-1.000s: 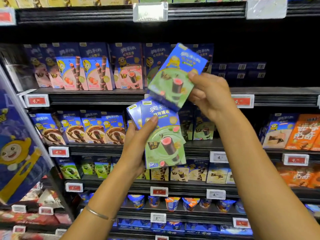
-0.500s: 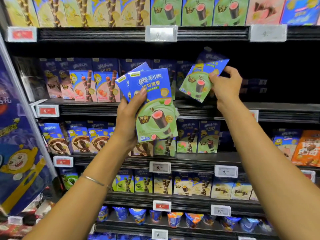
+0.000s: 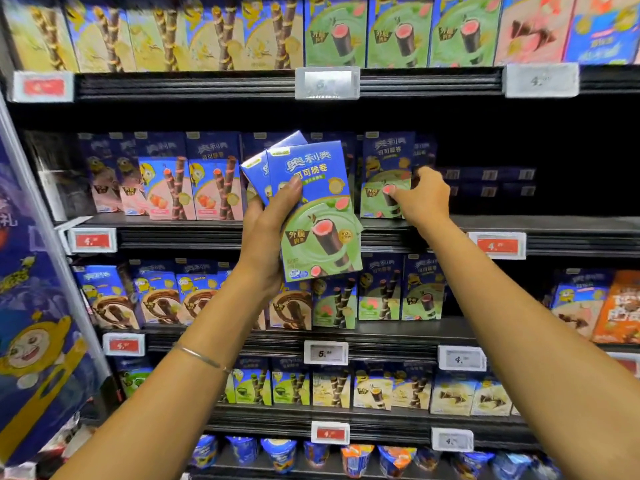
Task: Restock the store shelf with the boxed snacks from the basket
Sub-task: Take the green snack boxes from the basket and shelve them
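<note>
left hand (image 3: 268,233) grips a fan of green boxes (image 3: 318,216) before the shelf (image 3: 519,225). right hand (image 3: 420,199) pinches a single box (image 3: 382,174) standing upright on it, pink boxes (image 3: 194,188) further left. price tags (image 3: 497,244) on edges.

A single wide-angle camera, worn on the head, faces forward and slightly down, square to the store shelf (image 3: 588,237). It is close to the shelf. Both forearms enter from the bottom edge, and the left hand (image 3: 266,237) and right hand (image 3: 422,199) appear at mid-frame. Several tiers fill the frame.
</note>
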The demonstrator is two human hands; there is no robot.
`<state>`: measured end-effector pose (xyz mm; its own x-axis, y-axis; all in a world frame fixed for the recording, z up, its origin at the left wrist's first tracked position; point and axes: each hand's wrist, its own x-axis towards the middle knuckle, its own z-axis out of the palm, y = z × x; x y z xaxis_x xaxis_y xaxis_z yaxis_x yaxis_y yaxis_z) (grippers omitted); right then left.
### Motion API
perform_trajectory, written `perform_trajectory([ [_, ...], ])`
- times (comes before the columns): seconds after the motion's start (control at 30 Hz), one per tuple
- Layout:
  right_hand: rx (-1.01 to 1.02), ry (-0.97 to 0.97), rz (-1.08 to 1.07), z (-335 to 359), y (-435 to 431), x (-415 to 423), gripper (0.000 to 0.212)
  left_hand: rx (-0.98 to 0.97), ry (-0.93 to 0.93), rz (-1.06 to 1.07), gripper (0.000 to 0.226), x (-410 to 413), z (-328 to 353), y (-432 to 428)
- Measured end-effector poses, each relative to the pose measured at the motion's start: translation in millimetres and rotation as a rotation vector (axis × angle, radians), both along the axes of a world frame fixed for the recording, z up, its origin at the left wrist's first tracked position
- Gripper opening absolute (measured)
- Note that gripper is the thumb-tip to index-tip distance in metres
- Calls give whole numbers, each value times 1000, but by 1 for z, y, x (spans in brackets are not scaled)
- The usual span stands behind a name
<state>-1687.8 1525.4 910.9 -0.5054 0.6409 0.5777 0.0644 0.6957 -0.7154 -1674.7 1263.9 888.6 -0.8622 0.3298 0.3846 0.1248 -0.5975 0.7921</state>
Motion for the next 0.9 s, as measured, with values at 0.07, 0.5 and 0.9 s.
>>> perform_trajectory([
  [0.07, 14, -41, -11, 4, 1, -3, 45, -5, 9, -6, 76, -1, 0, 0],
  [0.5, 8, -136, -46, 6, 0, -21, 41, -31, 42, -27, 74, -14, 8, -4],
  [0.9, -9, -103, -70, 6, -14, -7, 47, -77, 54, -29, 74, -21, 2, 4],
])
